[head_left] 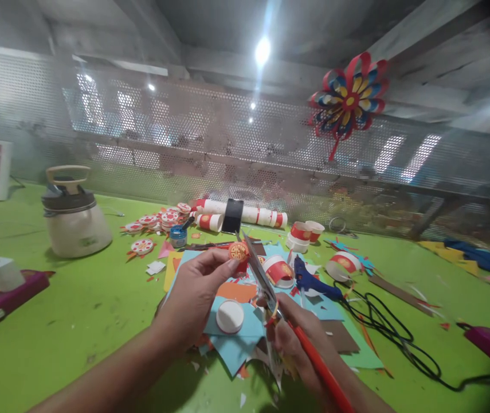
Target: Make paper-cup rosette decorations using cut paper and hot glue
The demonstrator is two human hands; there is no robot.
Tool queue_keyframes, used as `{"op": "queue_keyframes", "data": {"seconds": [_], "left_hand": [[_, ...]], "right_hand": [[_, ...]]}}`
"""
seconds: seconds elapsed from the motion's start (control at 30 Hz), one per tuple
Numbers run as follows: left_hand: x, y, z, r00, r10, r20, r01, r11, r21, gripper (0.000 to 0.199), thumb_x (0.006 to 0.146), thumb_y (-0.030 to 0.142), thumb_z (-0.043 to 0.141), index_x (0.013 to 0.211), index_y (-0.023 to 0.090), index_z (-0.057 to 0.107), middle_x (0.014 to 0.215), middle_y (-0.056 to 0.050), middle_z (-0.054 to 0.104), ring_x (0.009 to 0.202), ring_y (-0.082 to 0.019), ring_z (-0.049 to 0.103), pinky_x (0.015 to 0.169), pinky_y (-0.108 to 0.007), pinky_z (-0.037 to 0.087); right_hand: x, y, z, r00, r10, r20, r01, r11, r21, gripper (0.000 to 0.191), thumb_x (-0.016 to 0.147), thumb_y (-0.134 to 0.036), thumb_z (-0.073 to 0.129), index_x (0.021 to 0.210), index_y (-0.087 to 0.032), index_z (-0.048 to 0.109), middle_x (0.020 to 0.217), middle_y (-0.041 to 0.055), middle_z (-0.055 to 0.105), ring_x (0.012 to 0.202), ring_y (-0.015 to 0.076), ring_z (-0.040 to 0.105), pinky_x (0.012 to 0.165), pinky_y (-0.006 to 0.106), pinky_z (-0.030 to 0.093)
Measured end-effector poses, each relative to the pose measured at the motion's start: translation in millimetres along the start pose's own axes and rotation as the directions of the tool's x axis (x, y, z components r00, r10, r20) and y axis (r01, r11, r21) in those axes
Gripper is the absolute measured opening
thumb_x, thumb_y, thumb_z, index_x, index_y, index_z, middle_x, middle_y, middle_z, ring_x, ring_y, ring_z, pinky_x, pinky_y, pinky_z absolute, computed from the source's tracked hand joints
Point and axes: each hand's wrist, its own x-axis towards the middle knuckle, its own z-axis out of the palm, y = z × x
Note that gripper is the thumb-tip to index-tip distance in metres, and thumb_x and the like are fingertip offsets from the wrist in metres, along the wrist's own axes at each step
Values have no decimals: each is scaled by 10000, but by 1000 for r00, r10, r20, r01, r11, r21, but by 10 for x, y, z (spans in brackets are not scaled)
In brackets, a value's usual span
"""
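Note:
My left hand (pixel 191 292) pinches a small red paper piece (pixel 240 265) with a round gold emblem (pixel 238 251) between thumb and fingers. Metal scissors (pixel 262 275) are in my right hand (pixel 294 332), blades pointing up and slightly parted, right beside the red piece. Whether the blades touch the paper I cannot tell. A long red band (pixel 320 367) runs from my right hand to the bottom edge; what it belongs to is unclear. Below my hands lie blue paper sheets (pixel 238 350) and a white round disc (pixel 230 316). A cut red-and-white paper cup (pixel 278 271) lies behind the scissors.
A blue glue gun (pixel 313 281) trails a black cord (pixel 382 321) to the right. Farther back are a phone (pixel 232 215), a cup tube (pixel 253 214), a blue jar (pixel 178 236) and decorated paper discs (pixel 169 218). At left stand a large jug (pixel 77 223) and a power strip (pixel 10 301).

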Motion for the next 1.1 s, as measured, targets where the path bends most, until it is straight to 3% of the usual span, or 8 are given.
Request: {"op": "queue_keyframes", "data": {"seconds": [0.23,0.4,0.57,0.73,0.9,1.1], "left_hand": [[13,37,76,1000,-16,26,15,999,29,132,797,301,716,761,184,668,784,1,656,790,-135,567,798,-292,417],[-1,70,135,1000,-6,4,6,1000,17,149,773,305,735,747,180,658,767,-1,659,762,-132,572,783,-288,423],[-7,135,188,1000,0,19,0,1000,-1,161,756,302,751,710,186,649,732,8,649,746,-126,562,768,-282,415],[11,192,230,997,-29,69,25,999,48,156,766,314,740,724,188,660,729,10,633,722,-121,540,731,-273,410],[-9,176,277,997,26,78,-28,999,28,145,763,289,746,702,186,662,735,17,625,744,-112,536,740,-243,416],[-35,140,282,994,52,94,-53,999,6,128,798,248,711,699,194,652,753,19,619,766,-115,549,764,-250,422]], "right_hand": [[-55,-35,-24,1000,19,-19,-19,999,31,480,941,-599,324,1011,-182,552,731,6,515,637,142,454,587,263,371],[-80,-68,-48,999,46,-11,-44,988,150,506,905,-641,378,1083,-199,548,813,35,557,722,168,501,654,279,420],[-112,-67,-74,999,18,-41,-6,965,261,530,873,-670,409,1125,-227,557,809,36,537,692,169,496,639,289,443],[-128,-68,-77,996,26,-85,-4,970,245,588,858,-715,381,1132,-238,588,798,41,539,694,182,519,623,312,444],[-145,-104,-52,988,16,-155,15,981,195,609,875,-710,337,1137,-229,604,769,51,559,663,182,527,609,316,436],[-142,-9,-58,998,19,-66,-2,970,244,619,868,-709,363,1140,-193,568,726,25,520,638,165,536,582,291,448]]}}
